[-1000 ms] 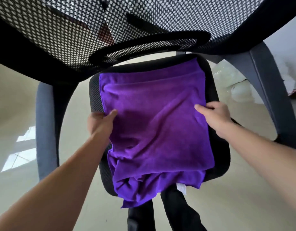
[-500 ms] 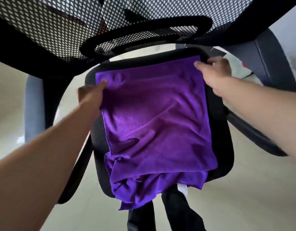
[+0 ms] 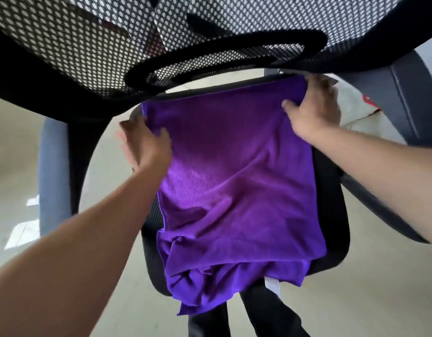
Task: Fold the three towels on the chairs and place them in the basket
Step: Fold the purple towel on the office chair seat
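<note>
A purple towel [image 3: 234, 186] lies spread over the black seat [image 3: 331, 215] of an office chair, its near end bunched and hanging over the seat's front edge. My left hand [image 3: 144, 139] pinches the towel's far left corner. The far right corner is gripped by my right hand [image 3: 312, 110], close under the chair's backrest. A white label [image 3: 272, 284] shows at the towel's near edge. No basket and no other towel is in view.
The chair's black mesh backrest [image 3: 161, 32] fills the top of the view, right above my hands. Grey armrests stand at the left [image 3: 53, 171] and right [image 3: 409, 93]. The chair's black base legs [image 3: 266, 312] reach toward me over a pale floor [image 3: 380, 300].
Both hands slid from the towel's mid sides up to its far corners and closed on them. The cloth near the far edge is now slightly gathered.
</note>
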Available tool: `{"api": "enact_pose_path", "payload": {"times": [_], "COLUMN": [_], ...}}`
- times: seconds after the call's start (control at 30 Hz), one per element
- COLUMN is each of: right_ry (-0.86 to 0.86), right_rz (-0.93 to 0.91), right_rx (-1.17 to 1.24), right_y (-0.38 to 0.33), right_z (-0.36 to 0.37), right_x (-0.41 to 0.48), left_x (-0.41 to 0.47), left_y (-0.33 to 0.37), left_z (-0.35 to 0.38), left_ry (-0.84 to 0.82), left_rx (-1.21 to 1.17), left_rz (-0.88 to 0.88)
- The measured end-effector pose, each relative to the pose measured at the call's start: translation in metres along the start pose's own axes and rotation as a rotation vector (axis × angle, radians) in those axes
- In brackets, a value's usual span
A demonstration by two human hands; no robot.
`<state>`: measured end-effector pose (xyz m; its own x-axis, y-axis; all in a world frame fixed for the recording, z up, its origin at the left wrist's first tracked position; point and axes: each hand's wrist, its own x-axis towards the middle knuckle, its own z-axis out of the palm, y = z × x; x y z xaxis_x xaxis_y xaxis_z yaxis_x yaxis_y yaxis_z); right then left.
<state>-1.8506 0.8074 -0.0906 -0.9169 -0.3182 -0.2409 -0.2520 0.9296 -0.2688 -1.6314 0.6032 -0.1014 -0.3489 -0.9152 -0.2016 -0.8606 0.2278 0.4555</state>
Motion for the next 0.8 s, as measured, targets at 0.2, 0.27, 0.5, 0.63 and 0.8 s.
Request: {"api": "enact_pose_path", "payload": {"times": [0.2,0.27,0.5,0.63,0.8], "right_ry": [-0.108,-0.090,-0.086,-0.419,-0.292], "right_rz": [-0.532,-0.475,0.001,0.326,0.457], "right_rx": [-0.194,-0.207,0.042,0.139,0.150], "right_y": [0.032,0.060,0.084,0.091,0.116], "right_z": [0.030,0.032,-0.002,0.005,0.000], "right_x": [-0.075,-0.082,-0.124,-0.173,-0.182], "left_x": [-0.060,-0.063,-0.123,-0.169,-0.188], "left_y": [-0.037,-0.053,-0.069,-0.077,-0.091], "left_z": [0.015,0.010,-0.036,-0.041,-0.035], "left_ry": [-0.175,-0.178,-0.180,-0.348,-0.471], "left_rx": [0.406,0.434,0.120,-0.132,-0.028], "left_rz": [0.593,0.508,-0.056,-0.436,-0.412]}}
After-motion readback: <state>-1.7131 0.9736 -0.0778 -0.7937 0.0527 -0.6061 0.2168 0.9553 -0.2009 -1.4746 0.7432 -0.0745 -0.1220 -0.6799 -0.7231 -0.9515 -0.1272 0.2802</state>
